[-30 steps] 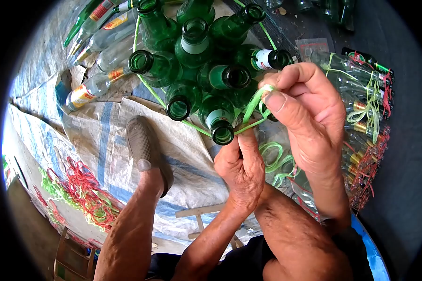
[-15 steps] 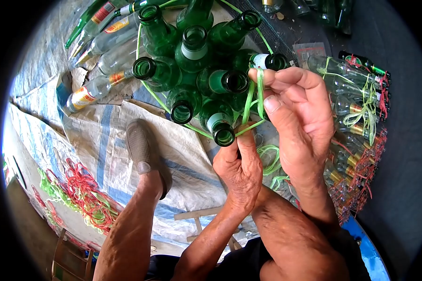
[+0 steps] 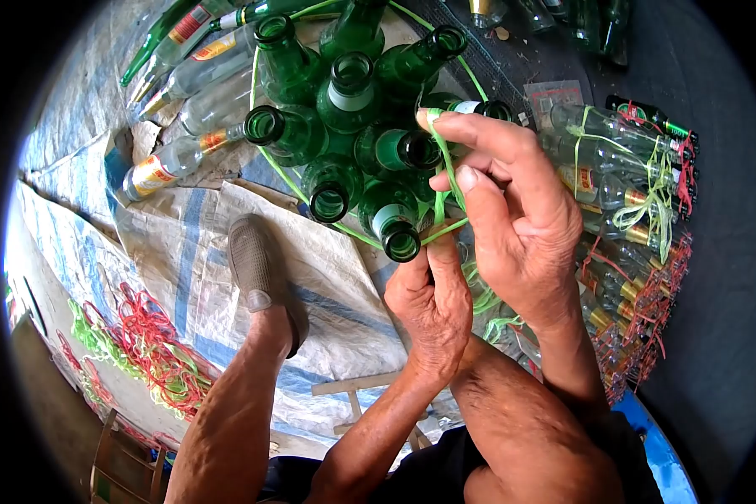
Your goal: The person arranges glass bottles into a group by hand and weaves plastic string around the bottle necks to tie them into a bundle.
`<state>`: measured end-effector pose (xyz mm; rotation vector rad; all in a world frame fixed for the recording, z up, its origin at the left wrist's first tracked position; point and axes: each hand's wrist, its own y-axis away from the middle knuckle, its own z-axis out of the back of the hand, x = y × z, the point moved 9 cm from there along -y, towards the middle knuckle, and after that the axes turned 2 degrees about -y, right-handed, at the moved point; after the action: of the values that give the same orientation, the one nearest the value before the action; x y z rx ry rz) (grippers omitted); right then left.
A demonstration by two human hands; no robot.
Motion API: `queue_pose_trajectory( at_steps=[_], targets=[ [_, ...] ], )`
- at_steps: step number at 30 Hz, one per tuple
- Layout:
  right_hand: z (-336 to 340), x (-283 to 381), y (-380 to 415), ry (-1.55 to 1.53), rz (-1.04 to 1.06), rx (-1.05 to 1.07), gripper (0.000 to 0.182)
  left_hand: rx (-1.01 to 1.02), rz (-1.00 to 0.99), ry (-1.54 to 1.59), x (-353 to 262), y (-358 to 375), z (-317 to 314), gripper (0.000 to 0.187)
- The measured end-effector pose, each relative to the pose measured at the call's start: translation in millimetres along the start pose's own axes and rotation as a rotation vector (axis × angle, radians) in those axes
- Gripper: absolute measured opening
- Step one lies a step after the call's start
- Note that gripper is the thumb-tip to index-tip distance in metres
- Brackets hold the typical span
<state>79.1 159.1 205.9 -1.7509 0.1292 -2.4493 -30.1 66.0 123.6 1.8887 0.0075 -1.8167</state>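
Note:
Several upright green bottles [image 3: 350, 94] stand bunched together at the top centre, with a loop of light green twine [image 3: 282, 175] around them. My left hand [image 3: 433, 302] is closed on the twine at the near side of the bunch, just below the nearest bottle neck; its fingertips are partly hidden. To the right, my right hand [image 3: 521, 210] is raised over the right side of the bunch, with a green strand [image 3: 448, 160] looped over its index finger and running down toward my left hand. Its thumb lies near the strand.
Clear bottles tied with green and red twine [image 3: 617, 197] lie at the right. Loose bottles [image 3: 161, 166] rest on the striped sheet [image 3: 311, 260] at the upper left. Tangled red and green twine [image 3: 155, 353] lies lower left. My shoe [image 3: 259, 265] is on the sheet.
My right hand has moved left and turned, its index finger carrying the strand over the bottles. The bottle bunch has shifted slightly. My left hand has barely moved.

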Motion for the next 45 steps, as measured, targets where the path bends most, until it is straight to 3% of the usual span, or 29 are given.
queue_pose_trajectory(
  at_steps=[10,28,30,32,35,45],
  targets=[
    [-1.4,24.2,-14.5,0.257,0.212,0.101,0.049,-0.025,0.010,0.037,4.6,0.5,-0.9,0.027],
    [-20.2,43.4,-28.8,0.502,0.442,0.193,0.044,0.035,0.054,0.173,3.7,-2.8,-3.8,0.038],
    [-22.7,44.0,-30.2,0.519,0.442,0.201,0.042,0.048,0.026,0.127,4.1,-3.0,-3.5,0.024],
    [-25.1,44.8,-31.7,0.545,0.428,0.220,0.041,0.038,0.022,0.119,3.9,-3.8,-2.8,0.024],
    [-35.2,40.9,-31.3,0.600,0.432,0.237,0.038,0.017,0.015,0.128,3.9,-4.9,-1.5,0.043],
    [-37.0,25.5,-37.3,0.564,0.216,0.297,0.032,0.057,-0.046,-0.049,-2.4,-0.5,7.7,0.038]
  ],
)
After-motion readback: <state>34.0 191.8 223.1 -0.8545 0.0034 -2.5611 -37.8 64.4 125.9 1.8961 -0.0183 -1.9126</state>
